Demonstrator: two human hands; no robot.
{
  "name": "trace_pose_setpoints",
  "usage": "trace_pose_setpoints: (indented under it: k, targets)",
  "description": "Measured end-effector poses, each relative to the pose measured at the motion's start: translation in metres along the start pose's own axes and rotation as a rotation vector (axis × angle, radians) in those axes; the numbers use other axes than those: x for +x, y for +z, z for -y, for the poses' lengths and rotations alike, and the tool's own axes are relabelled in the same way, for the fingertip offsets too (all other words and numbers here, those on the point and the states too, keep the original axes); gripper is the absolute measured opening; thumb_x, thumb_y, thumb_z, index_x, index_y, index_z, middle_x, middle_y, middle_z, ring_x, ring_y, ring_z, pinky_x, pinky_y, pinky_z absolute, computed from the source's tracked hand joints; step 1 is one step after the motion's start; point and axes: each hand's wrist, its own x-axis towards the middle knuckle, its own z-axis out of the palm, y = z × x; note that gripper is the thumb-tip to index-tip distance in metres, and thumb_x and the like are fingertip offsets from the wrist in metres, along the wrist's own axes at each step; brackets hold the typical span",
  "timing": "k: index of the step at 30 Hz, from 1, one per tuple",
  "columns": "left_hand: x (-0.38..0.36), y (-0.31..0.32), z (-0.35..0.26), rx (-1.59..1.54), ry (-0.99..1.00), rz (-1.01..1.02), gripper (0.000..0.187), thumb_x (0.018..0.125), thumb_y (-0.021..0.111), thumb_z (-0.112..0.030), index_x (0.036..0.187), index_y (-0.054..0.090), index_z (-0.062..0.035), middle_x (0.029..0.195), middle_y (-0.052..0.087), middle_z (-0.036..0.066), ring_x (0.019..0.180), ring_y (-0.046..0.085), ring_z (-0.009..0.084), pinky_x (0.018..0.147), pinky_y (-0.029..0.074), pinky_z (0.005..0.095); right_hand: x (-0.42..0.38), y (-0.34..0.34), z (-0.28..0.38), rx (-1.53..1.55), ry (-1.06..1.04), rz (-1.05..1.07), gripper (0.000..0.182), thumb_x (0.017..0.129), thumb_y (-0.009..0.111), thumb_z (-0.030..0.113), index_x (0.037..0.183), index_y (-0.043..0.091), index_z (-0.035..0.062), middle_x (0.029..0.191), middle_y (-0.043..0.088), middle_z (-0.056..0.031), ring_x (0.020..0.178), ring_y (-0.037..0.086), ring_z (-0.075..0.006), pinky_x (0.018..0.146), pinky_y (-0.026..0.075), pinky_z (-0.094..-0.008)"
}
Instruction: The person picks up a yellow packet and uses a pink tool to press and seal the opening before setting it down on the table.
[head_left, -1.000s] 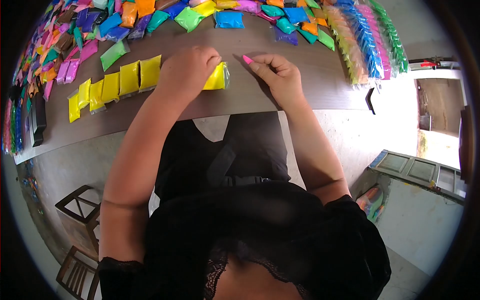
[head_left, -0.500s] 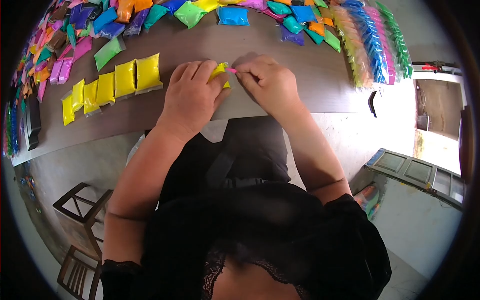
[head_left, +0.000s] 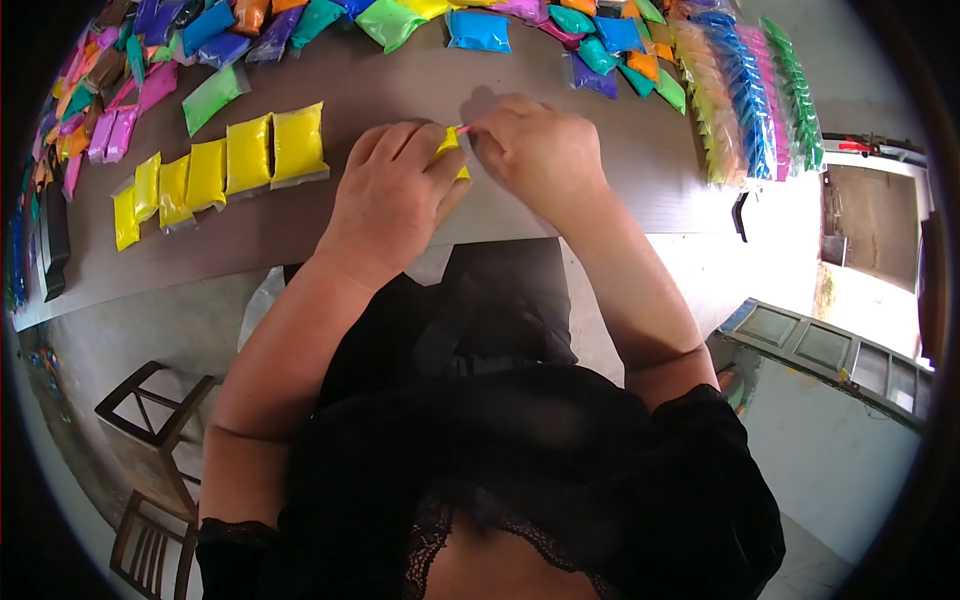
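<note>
My left hand [head_left: 392, 190] is closed around a yellow packet [head_left: 450, 143], most of it hidden under the fingers. Close by on the right, my right hand [head_left: 530, 150] pinches a small pink item [head_left: 463, 130] at the packet's edge; what the pink item is cannot be made out. To the left of my left hand, several yellow packets [head_left: 248, 156] lie in a row on the brown table [head_left: 400, 85], the larger ones nearest the hand.
Packets of many colours, among them a blue one [head_left: 478, 31] and a green one [head_left: 213, 98], line the table's far and left sides. Strips of clear packets [head_left: 745, 95] lie at the right. Wooden chairs [head_left: 155, 405] stand at lower left.
The whole view has shifted slightly. My right hand has turned a little, its fingers now less visible, while my left hand still keeps hold of the yellow packet.
</note>
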Motion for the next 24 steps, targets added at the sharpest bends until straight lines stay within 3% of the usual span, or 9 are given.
trace_pose_setpoints:
  k: [8,11,24]
  targets:
    - [-0.002,-0.001,0.000,0.008,-0.001,-0.003,0.026,0.080,0.075,-0.020,0.104,0.070,-0.0101,0.113,0.062,0.005,0.111,0.057,0.0239,0.098,0.046,0.0402,-0.014,-0.001,0.009,0.171,0.056,-0.079,0.003,0.082,0.067,0.019,0.080,0.067,0.0169,0.085,0.065,0.0001,0.074,0.067,-0.0242,0.057,0.053,-0.0387]
    - [-0.001,0.001,0.001,0.022,0.013,0.010,0.025,0.081,0.075,-0.020,0.103,0.070,-0.0102,0.113,0.062,0.005,0.112,0.057,0.0241,0.098,0.045,0.0401,-0.005,-0.004,0.013,0.009,0.088,-0.038,0.003,0.082,0.068,0.020,0.082,0.067,0.0173,0.084,0.064,0.0007,0.074,0.067,-0.0240,0.057,0.053,-0.0389]
    - [-0.002,0.002,0.001,0.027,0.001,0.016,0.024,0.081,0.074,-0.020,0.103,0.071,-0.0099,0.113,0.062,0.005,0.111,0.057,0.0240,0.099,0.046,0.0405,-0.002,0.000,0.002,-0.016,-0.096,-0.137,0.007,0.081,0.070,0.019,0.076,0.066,0.0153,0.082,0.060,-0.0001,0.074,0.065,-0.0219,0.062,0.052,-0.0371]
